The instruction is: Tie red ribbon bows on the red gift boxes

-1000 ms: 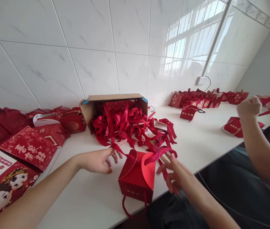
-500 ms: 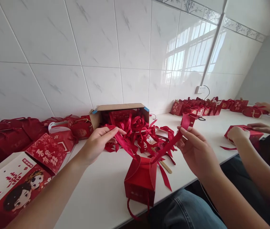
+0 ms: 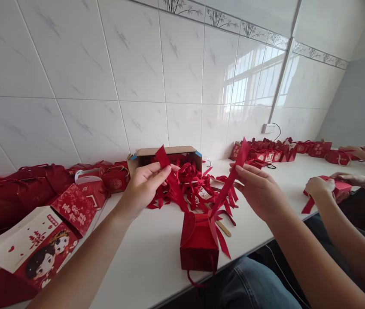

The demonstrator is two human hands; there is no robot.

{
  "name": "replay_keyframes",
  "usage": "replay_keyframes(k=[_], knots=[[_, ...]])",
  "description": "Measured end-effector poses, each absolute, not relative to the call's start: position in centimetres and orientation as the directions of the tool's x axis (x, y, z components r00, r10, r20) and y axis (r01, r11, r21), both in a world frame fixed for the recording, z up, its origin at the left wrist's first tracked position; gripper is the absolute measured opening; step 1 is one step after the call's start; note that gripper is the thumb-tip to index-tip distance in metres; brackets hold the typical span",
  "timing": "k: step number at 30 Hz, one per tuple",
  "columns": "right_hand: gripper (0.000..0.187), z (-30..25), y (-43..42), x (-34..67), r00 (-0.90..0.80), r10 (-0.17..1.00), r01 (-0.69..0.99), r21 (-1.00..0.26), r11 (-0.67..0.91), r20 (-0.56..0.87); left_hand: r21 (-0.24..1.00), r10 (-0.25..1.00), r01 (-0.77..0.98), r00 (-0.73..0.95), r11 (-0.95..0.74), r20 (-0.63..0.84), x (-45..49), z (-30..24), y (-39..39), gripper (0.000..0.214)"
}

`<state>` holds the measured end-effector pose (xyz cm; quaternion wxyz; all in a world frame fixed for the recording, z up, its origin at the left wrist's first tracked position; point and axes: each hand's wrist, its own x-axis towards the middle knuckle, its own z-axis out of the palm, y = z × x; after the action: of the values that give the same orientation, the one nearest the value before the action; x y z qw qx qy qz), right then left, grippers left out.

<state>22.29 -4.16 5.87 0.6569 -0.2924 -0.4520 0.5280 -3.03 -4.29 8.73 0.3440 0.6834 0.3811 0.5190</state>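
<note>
A small red gift box [image 3: 199, 253] stands at the table's front edge, its curved top flaps folded together and a cord handle hanging over the edge. Red ribbon [image 3: 223, 193] runs up from its top in two lengths. My left hand [image 3: 148, 184] pinches one length near its end, left of and above the box. The other length is pinched between thumb and fingers of my right hand [image 3: 256, 186], its tip sticking up. Another ribbon tail lies on the table right of the box.
Behind the hands, a cardboard box [image 3: 166, 150] spills tangled red ribbons. Printed gift boxes [image 3: 52, 244] and red bags line the left. A wooden stick [image 3: 223, 228] lies near the box. At right, a co-worker's hands [image 3: 320, 186] handle a red box; finished-looking boxes [image 3: 266, 150] stand along the wall.
Both ribbon ends now stand up above my fingers, the left one newly showing. The view has shifted, and the gift box appears slightly farther right and turned.
</note>
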Motion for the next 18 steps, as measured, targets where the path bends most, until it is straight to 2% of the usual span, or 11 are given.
replay_keyframes(k=[3,7,11,15,18], knots=[[0.014,6.3,-4.6,22.1,0.048,0.957,-0.407,-0.869,0.281,0.287,0.867,0.874,0.128,0.145,-0.481,0.463,-2.7,8.7,-4.0,0.033],[0.014,6.9,-4.6,21.9,0.046,0.933,-0.361,-0.865,0.349,0.358,0.864,0.866,0.098,0.150,-0.494,0.478,-1.9,8.9,-3.6,0.036],[0.013,7.4,-4.4,21.6,0.017,0.919,-0.313,-0.871,0.378,0.393,0.862,0.854,0.061,0.189,-0.503,0.484,-0.6,9.2,-3.7,0.032],[0.014,7.0,-4.5,21.3,-0.015,0.915,-0.255,-0.887,0.386,0.403,0.837,0.836,0.079,0.154,-0.541,0.526,0.4,8.9,-3.8,0.027],[0.013,6.7,-4.8,21.4,0.022,0.891,-0.274,-0.855,0.441,0.453,0.843,0.840,0.050,0.129,-0.536,0.527,0.6,8.8,-4.0,0.027]])
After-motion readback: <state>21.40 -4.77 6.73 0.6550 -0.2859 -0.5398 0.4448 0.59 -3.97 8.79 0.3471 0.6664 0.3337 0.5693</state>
